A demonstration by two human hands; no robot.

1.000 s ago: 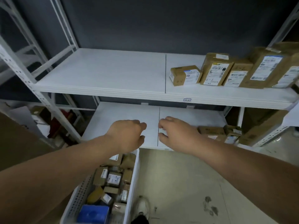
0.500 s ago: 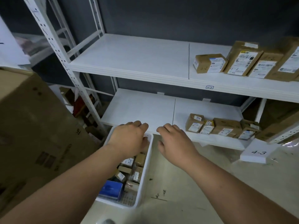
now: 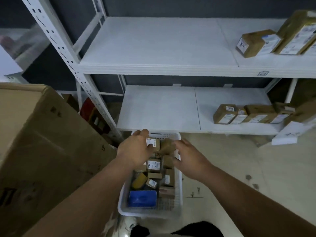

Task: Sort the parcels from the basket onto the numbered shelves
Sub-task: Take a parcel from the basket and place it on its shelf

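Big cardboard box crowds the left; basket sits on the floor just before the lower shelf, whose left half is bare. Left hand grips a small labelled parcel over the basket's far end; right hand hovers just beside, fingers spread, holding nothing.

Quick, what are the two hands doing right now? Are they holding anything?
Left hand: grips a small brown parcel over the white basket.
Right hand: open, fingers spread, holding nothing.
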